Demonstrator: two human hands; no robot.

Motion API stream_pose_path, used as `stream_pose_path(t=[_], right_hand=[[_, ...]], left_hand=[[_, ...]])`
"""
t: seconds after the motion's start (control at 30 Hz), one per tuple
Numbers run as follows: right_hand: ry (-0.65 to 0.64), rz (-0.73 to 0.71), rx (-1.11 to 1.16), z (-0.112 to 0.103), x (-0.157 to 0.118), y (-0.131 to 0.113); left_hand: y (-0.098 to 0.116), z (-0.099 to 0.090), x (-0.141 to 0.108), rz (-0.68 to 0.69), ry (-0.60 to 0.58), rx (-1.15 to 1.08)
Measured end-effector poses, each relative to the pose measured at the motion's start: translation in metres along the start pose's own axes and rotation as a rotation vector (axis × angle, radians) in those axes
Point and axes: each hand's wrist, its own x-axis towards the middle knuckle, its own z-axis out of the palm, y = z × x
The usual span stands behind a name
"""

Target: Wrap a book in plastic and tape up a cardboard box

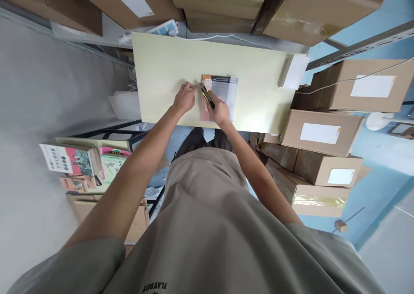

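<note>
A book [230,91] with a grey, black and orange cover lies flat on the pale yellow tabletop [164,70]; its surface has a glossy sheen. My right hand [220,112] rests over the book's lower part, closed around a yellow and black utility knife [208,96]. The knife slants up and left, its tip near the book's left edge. Just left of the book is my left hand [185,98], fingers curled with the index finger towards that edge. Whether it pinches anything cannot be made out.
A white box [293,71] stands at the table's right end. Behind the table are a power strip [163,28], a white cable [220,36] and large cardboard boxes [223,20]. More boxes [318,132] are stacked at right. Books [73,159] lie on a lower surface at left.
</note>
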Motion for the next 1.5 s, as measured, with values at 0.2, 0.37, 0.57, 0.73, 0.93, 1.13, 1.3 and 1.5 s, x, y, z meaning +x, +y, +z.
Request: stream_pose_path(t=[0.2, 0.37, 0.57, 0.73, 0.93, 1.13, 1.3, 1.5], right_hand=[[0.058, 0.148, -0.133, 0.022, 0.022, -0.022], [0.075, 0.225, -0.21, 0.039, 0.029, -0.034], [0.139, 0.267, -0.248, 0.062, 0.029, -0.043], [0.146, 0.295, -0.294, 0.073, 0.018, -0.05], [0.078, 0.348, -0.36, 0.083, -0.028, -0.057], [-0.002, 0.412, -0.404, 0.106, -0.102, -0.06], [-0.098, 0.474, -0.31, 0.108, -0.159, -0.062], [0.139, 0.48, -0.158, 0.067, -0.172, -0.071]], left_hand=[[-0.01, -0.002, 0.007, 0.053, -0.067, -0.015], [-0.031, 0.001, 0.014, 0.114, -0.098, 0.005], [-0.045, 0.007, 0.023, 0.18, -0.111, -0.023], [-0.043, 0.008, 0.023, 0.198, -0.105, 0.032], [-0.037, 0.007, 0.022, 0.18, -0.125, 0.074], [-0.042, 0.01, 0.023, 0.191, -0.122, 0.048], [-0.05, 0.017, 0.026, 0.214, -0.115, 0.002], [-0.027, 0.009, -0.021, 0.152, -0.192, -0.067]])
